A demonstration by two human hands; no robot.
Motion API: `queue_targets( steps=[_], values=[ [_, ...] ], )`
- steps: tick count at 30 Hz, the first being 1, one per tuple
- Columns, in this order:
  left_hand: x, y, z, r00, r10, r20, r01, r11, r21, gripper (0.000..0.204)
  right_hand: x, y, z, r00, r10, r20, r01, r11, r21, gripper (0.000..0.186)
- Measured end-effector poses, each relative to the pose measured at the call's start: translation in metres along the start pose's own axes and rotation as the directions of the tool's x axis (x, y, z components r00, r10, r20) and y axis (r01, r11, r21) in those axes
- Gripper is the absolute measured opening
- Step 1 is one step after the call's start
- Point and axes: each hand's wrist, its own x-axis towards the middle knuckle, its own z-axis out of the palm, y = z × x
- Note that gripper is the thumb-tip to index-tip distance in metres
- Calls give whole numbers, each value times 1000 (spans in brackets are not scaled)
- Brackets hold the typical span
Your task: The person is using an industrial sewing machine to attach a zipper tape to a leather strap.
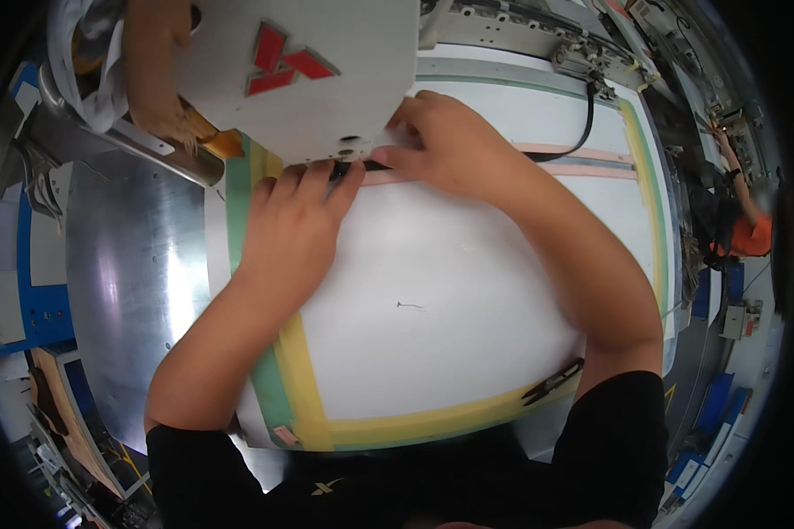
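Note:
Both my hands are at a narrow black strip (372, 165) beneath the pale sewing machine head (353, 70). My left hand (293, 220) has its thumb and index finger closed about the strip's left part, just below the head's lower edge. On the right, my right hand (457, 145) pinches the same strip, thumb toward the left hand; its other fingers curl partly behind the machine head. Pink bands (591, 173) lie lengthwise on the white sheet (441, 291) under my hands. The needle area is hidden by the head and my fingers.
Yellow tape (304, 370) and green tape (269, 388) border the sheet. Black thread snips (552, 382) lie near its front right corner. A black hose (588, 119) curves down from a metal carriage (582, 60). Left is a shiny metal table (141, 264). A person in orange (750, 236) is far right.

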Motion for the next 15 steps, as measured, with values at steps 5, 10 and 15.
queue_targets(
  steps=[5,10,15],
  values=[
    [2,-5,3,1000,-9,5,9,999,53,59,20,-15,-15,983,105,152,-85,987,-134,56],
    [0,-7,3,999,-32,-13,33,995,96,62,4,8,-48,947,239,213,-178,947,-269,54],
    [-2,-7,7,999,-35,-41,38,997,63,63,-20,48,-80,898,384,214,-299,891,-343,55]
  ],
)
